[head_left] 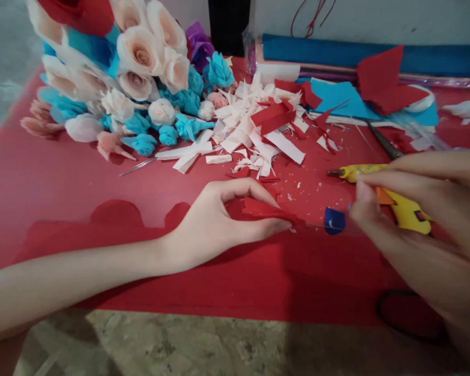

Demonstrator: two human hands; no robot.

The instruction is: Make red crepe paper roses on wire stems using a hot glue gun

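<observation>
My left hand [235, 219] pinches a gathered piece of red crepe paper [264, 208] between thumb and fingers, low over the table. From the paper a thin wire [317, 225] runs right, across a small dark blue piece [334, 221]. My right hand [419, 214] is at the right, thumb and fingertip pressed together; whatever may be between them is too small to make out. Behind those fingers a yellow glue gun [409, 209] with an orange trigger shows, its nozzle pointing left. Fingers hide part of it.
Several paper flowers [141, 55] in cream, blue and pink fill the back left. White and red paper scraps [254, 115] lie heaped mid-table. Behind my right hand are pliers or scissors [382, 140], blue paper [339, 99] and a long blue roll [368, 55]. A black loop [409, 292] is at lower right.
</observation>
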